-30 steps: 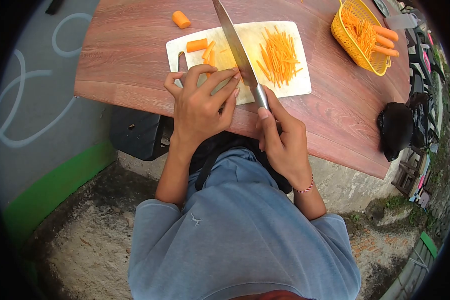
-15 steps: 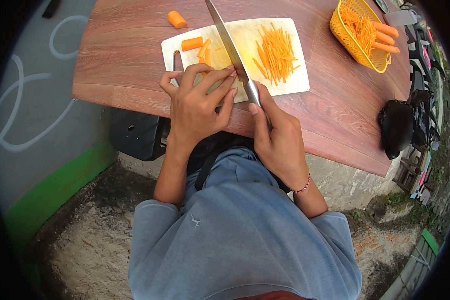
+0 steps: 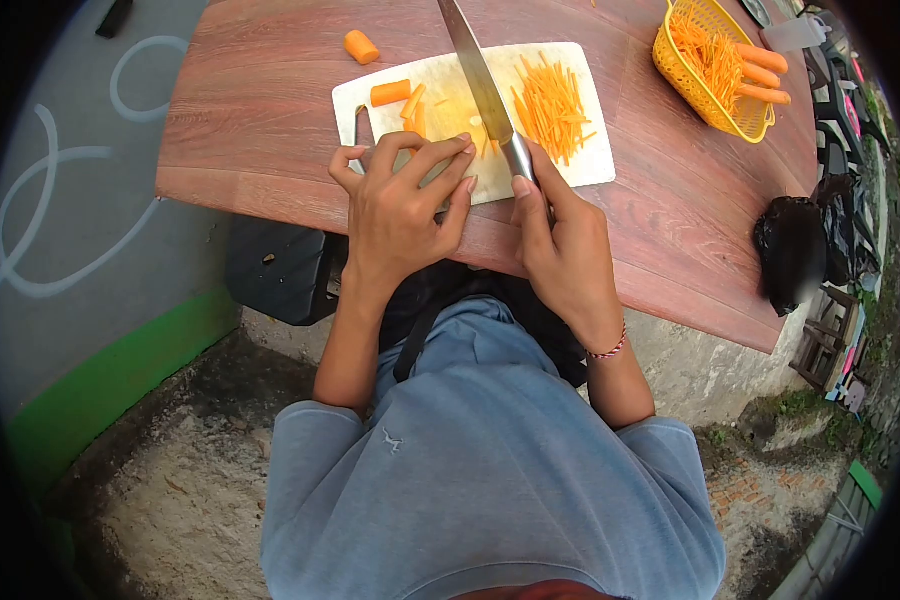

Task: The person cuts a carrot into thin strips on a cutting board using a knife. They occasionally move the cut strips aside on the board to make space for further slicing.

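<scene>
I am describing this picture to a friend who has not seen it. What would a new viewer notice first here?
First comes the long knife, held by the right hand and laid across the white cutting board. The left hand presses down on the board beside the blade, and a heap of thin carrot strips lies to the blade's right. At the table's far right corner stands a yellow basket holding more carrots.

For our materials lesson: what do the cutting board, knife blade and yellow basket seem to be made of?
Cutting board: probably plastic, white, matte, thin.
Knife blade, held by the right hand: metal, likely steel, grey with a dull shine.
Yellow basket: looks like moulded plastic, with an open lattice wall.
</scene>
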Action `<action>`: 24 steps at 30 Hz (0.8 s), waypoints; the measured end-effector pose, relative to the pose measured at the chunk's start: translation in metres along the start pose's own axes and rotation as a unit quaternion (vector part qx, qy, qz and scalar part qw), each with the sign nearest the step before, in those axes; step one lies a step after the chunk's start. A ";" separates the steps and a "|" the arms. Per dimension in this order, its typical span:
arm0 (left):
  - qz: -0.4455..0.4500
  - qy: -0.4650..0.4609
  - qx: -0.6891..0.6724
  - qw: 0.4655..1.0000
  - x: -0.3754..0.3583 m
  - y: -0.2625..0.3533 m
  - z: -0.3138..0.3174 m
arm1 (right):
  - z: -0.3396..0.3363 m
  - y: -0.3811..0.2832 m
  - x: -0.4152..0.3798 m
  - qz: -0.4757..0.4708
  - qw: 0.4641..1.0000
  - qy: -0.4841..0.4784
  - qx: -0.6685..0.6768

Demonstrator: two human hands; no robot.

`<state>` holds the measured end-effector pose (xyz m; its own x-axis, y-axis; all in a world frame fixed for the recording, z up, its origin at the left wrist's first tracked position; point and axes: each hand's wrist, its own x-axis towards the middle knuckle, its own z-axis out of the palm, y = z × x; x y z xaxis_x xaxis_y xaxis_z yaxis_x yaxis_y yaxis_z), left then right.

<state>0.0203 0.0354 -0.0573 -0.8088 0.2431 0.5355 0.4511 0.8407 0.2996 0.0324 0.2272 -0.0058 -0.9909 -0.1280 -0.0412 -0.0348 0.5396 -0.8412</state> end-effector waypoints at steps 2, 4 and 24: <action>-0.001 -0.001 0.001 1.000 0.000 0.001 0.000 | 0.000 0.003 0.000 0.017 1.000 -0.010 0.021; -0.002 -0.012 0.007 1.000 0.001 0.002 -0.002 | 0.001 0.004 0.000 0.029 0.999 -0.013 0.036; 0.006 -0.028 0.010 1.000 0.000 0.005 -0.002 | -0.001 0.004 0.030 0.011 0.998 0.042 0.047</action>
<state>0.0233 0.0388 -0.0546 -0.8240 0.2789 0.4932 0.4529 0.8472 0.2776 0.0021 0.2266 -0.0100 -0.9989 -0.0447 -0.0174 -0.0051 0.4604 -0.8877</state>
